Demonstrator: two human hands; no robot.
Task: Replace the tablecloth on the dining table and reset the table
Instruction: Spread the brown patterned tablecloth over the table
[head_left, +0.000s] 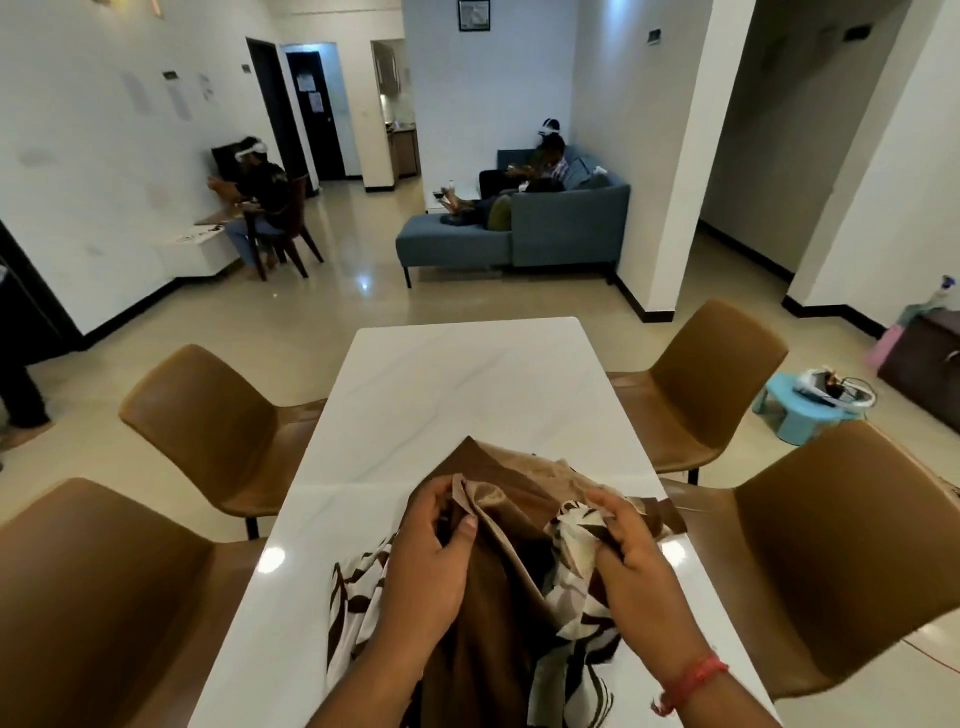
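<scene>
No text can be read: the wall papers (179, 98), door notices (307, 83) and framed picture (474, 14) are perhaps printed, but blurred.

Both forearms reach in from the six o'clock edge, angled toward each other. The left hand (434, 540) sits at about seven o'clock of centre, back upward, its fingers curled and thumb pressed against gathered fabric. The right hand (626, 540) lies at about five o'clock, knuckles up, fingers closed around a bunch of fabric. A red thread band (693, 678) circles the right wrist.
</scene>
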